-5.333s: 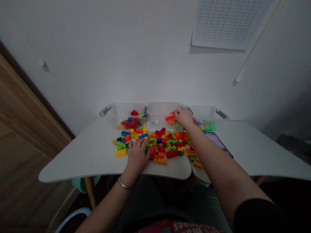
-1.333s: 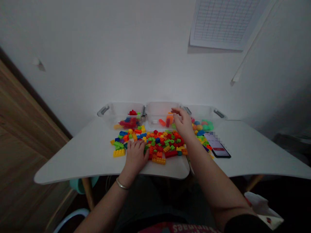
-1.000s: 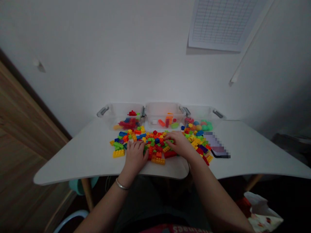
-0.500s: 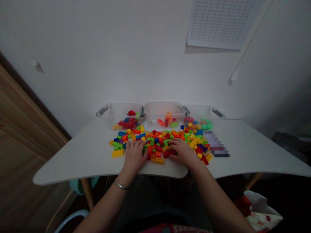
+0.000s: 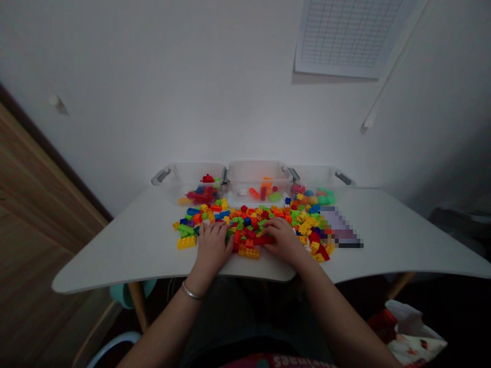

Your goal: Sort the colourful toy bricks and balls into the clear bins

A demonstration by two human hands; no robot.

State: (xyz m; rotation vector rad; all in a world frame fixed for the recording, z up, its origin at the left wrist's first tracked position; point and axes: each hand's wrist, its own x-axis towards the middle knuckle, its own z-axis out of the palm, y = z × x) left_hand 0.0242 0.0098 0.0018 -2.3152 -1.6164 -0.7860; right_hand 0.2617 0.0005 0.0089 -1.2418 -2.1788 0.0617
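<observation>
Head view: your right hand rests on the brick pile, its fingers curled over a long red brick, though you can't tell if they grip it. Your left hand lies flat at the pile's near edge. Behind the pile, a clear bin holds a few bricks; most remain on the tabletop.

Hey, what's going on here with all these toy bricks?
A person has both hands on a heap of plastic toy bricks on a white table. The left hand lies on the bricks; the right hand is over a long red brick. Three clear plastic bins stand behind, holding pieces.
</observation>
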